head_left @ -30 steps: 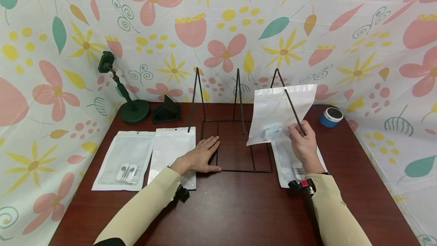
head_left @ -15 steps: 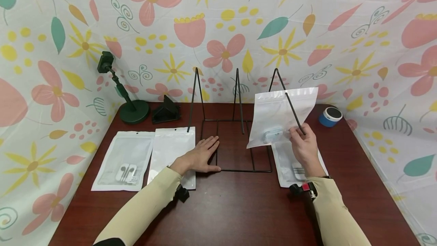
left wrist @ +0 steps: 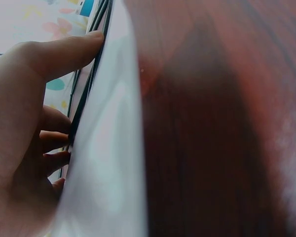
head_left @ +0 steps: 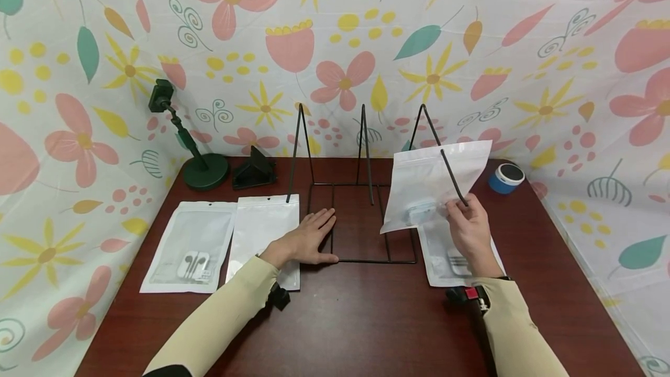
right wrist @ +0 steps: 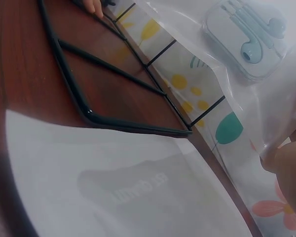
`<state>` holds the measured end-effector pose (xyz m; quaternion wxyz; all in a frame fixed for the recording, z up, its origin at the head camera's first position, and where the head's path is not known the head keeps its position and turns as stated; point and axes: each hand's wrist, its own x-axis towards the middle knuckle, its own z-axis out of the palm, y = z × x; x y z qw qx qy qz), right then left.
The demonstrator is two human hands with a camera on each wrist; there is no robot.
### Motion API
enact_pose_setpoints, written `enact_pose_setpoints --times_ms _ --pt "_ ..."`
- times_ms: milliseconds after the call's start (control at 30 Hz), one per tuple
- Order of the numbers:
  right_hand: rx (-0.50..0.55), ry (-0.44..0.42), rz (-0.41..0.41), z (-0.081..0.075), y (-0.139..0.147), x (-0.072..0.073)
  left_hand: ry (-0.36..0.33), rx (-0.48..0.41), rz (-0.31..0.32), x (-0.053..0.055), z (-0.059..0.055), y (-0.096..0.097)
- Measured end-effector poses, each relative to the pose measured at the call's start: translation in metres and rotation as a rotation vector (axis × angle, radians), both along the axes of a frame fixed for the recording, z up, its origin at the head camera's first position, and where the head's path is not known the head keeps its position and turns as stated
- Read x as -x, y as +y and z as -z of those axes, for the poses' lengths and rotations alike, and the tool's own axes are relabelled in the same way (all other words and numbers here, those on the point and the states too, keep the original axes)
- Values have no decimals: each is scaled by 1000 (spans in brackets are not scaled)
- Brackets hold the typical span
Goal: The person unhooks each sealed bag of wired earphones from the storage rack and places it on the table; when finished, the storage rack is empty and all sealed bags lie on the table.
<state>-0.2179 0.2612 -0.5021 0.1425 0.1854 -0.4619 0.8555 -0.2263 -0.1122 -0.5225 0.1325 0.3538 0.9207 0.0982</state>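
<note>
A black wire display rack [head_left: 377, 262] stands on the table with three sloping prongs. From its right prong [head_left: 431, 123] hangs a white zip pouch [head_left: 413, 170], the prong passing through at its top edge. Earphones in a clear case [right wrist: 256, 44] show inside that pouch in the right wrist view. My right hand [head_left: 471, 234] pinches the pouch's lower right edge, right by the prong's tip. My left hand [head_left: 309, 240] rests with straight, spread fingers on the left side of the rack's base, its thumb [left wrist: 71, 54] along the wire.
Under my right forearm lies another pouch [head_left: 435, 252]. Two more pouches lie at left, one showing earphones [head_left: 201, 231], one plain white [head_left: 262, 226]. Behind them stand a green stand [head_left: 206, 172] and a black holder [head_left: 255, 169]. A blue round container [head_left: 506, 179] sits at right.
My right hand has drawn the pouch slightly down and toward me along the prong. My left hand has stayed in place on the rack.
</note>
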Motion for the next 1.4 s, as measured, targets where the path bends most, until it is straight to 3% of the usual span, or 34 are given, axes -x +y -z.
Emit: enact_pose_setpoints --times_ms 200,700,1000,1400 --pt "-27 -21 32 0 0 -5 4 -5 -2 0 2 0" --pt "27 72 -55 -1 0 -12 -4 -6 -3 -1 2 0" --pt "-14 44 -7 -2 1 -17 -3 7 -7 0 4 0" --pt "35 112 -86 -3 0 -23 -6 -2 -4 0 1 0"
